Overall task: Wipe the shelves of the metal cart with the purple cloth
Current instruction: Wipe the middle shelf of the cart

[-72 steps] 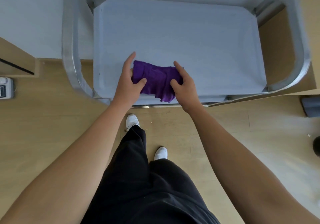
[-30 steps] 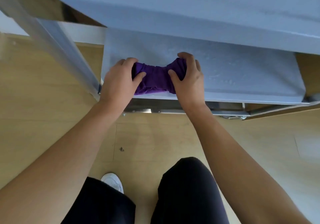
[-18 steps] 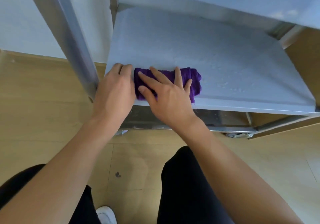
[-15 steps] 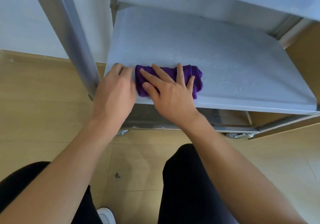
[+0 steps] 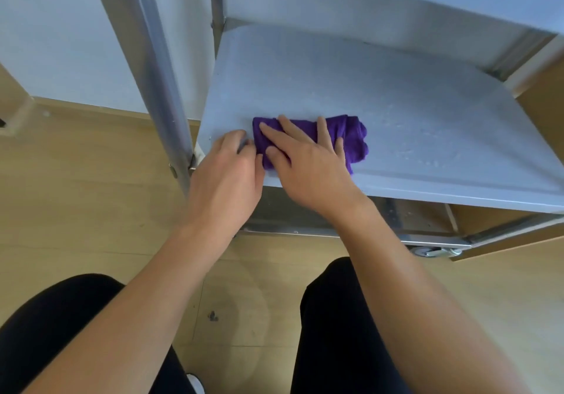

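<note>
Since a moment ago the person's hands have hardly moved: the right hand [image 5: 308, 161] still lies flat with spread fingers on the purple cloth [image 5: 354, 140], and the left hand [image 5: 227, 173], loosely curled and holding nothing, touches its left end. The cloth sits bunched near the front left edge of the middle shelf [image 5: 396, 103]. It looks soft and light, so a flat palm should steer it better than a pinch. Small drops lie on this shelf; nothing else stands there.
</note>
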{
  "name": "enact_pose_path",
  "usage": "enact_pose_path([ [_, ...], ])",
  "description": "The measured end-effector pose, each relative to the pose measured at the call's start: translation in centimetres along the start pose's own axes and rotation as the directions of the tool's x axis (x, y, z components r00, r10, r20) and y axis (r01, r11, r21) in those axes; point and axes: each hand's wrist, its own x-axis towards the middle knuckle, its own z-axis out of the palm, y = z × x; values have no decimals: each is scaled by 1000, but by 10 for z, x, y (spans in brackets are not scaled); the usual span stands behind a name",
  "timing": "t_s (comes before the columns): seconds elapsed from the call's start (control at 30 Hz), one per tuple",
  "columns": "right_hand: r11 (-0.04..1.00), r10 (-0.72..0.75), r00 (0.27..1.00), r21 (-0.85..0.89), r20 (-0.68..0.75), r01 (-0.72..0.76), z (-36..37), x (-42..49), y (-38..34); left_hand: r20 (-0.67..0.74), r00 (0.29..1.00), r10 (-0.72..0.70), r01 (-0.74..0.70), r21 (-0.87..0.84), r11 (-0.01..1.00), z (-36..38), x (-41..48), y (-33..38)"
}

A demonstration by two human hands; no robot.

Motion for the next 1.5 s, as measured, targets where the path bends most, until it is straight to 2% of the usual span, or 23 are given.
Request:
enact_pose_path([
  [0.1, 994, 89, 994, -61, -64, -93, -4, -8, 14, -16, 999, -28, 28, 5, 1000, 0, -1, 3],
  [0.2, 994, 101, 995, -41, 2, -101, -4, -5, 24, -28, 999, -47, 47, 29, 998, 1, -1, 6],
  [0.37, 993, 76, 994, -101, 80, -67, 2, 17, 14, -16, 999, -51, 52, 33, 998, 0, 1, 6],
  [0.5, 989, 146, 968, -65, 203, -135, -3, 70, 3, -57, 995, -81, 84, 38, 996, 7, 4, 6],
  [0.6, 984, 179, 957, -51, 228, -172, -5, 105, -5, -29, 996, -90, 91, 38, 995, 7, 12, 3],
  [0.8, 973, 231, 958, -16, 173, -231, 0, 145, -15, -38, 991, -128, 127, -17, 992, 6, 31, -4],
  [0.93, 969, 247, 960, -6, 132, -249, 5, 165, -16, -42, 994, -102, 101, -22, 995, 13, 42, -8],
  [1.07, 964, 265, 954, -7, 137, -266, 3, 195, -15, -38, 995, -93, 92, -5, 996, 17, 44, -9],
  [1.2, 961, 276, 952, -7, 135, -277, -2, 234, -14, -95, 990, -107, 107, -7, 994, 24, 44, -10],
  [1.3, 961, 273, 957, 12, 97, -275, 2, 255, -14, -141, 984, -112, 108, -34, 994, 28, 45, -9],
  [1.5, 973, 223, 974, 47, 47, -225, 8, 276, -13, -135, 985, -104, 98, -50, 994, 31, 45, -11],
])
